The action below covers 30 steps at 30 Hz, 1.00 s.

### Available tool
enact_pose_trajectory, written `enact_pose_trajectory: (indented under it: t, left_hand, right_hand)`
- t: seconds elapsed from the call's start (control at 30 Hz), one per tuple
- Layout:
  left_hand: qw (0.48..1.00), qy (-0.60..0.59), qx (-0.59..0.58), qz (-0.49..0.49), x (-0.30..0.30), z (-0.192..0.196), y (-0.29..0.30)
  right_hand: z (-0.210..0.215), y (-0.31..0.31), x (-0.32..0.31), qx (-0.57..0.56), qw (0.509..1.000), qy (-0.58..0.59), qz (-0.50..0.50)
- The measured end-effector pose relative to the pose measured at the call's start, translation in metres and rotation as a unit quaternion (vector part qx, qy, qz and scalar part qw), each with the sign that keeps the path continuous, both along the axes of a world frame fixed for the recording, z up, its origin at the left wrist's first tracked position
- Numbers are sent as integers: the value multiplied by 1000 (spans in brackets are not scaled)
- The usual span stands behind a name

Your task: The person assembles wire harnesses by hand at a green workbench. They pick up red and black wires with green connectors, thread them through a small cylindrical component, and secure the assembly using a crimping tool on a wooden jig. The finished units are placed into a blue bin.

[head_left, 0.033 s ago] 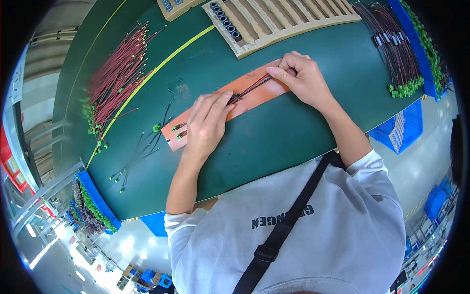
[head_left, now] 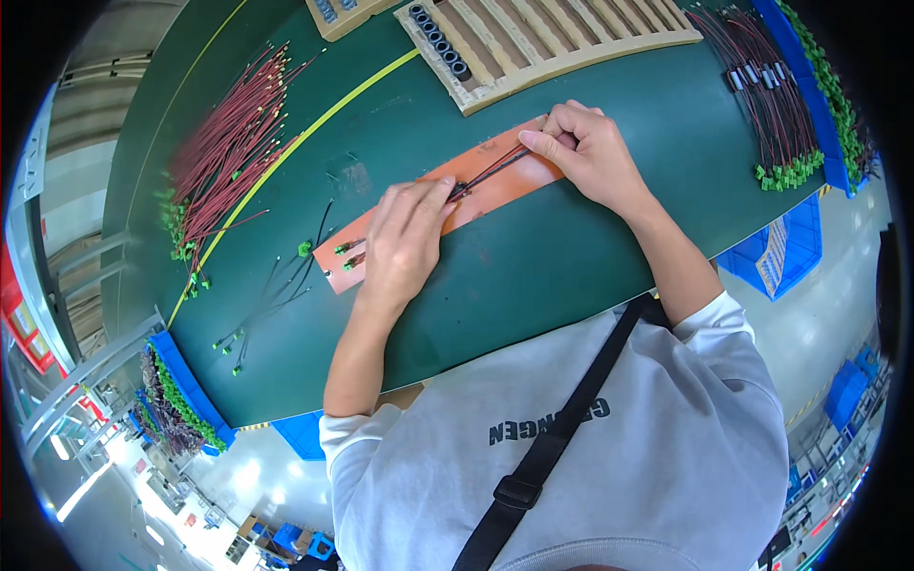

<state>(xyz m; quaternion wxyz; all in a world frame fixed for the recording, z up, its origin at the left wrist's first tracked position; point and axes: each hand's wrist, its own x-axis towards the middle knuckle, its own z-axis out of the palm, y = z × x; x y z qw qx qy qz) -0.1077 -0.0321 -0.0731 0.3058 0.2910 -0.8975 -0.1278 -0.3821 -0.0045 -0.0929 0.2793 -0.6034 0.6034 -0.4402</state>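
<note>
A long orange board (head_left: pixel 522 183) lies slantwise on the green table, with a bundle of thin red and black wires (head_left: pixel 495 169) stretched along it. My left hand (head_left: pixel 405 233) lies over the board's middle, its fingertips closed on the wires by a dark clump. Two green connectors (head_left: pixel 353 260) stick out at the board's left end, beside that hand. At the right end my right hand (head_left: pixel 592 152) pinches the wire ends between thumb and bent fingers. The very tips are hidden by the fingers.
Loose wires with green connectors (head_left: pixel 305 249) lie left of the board. A red wire pile (head_left: pixel 238 143) is farther left. A slotted tan tray (head_left: pixel 581 57) stands at the back, and finished-looking wire bundles (head_left: pixel 785 124) lie right, beside a blue bin (head_left: pixel 809 95).
</note>
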Motion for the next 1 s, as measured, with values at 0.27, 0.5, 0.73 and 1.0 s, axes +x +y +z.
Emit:
enact_pose_trajectory:
  t: [0.27, 0.5, 0.73, 1.0]
  left_hand:
    - [977, -164, -129, 32, -4, -4, 16]
    - [963, -208, -168, 29, -3, -4, 15]
    - [981, -145, -122, 28, -4, -6, 14]
    - [996, -11, 76, 41, -9, 6, 2]
  right_hand:
    - [1, -3, -3, 8, 999, 24, 20]
    - [-1, -2, -1, -2, 1000, -10, 0]
    - [3, -2, 2, 2, 1000, 9, -13]
    - [-1, -3, 3, -65, 997, -46, -14]
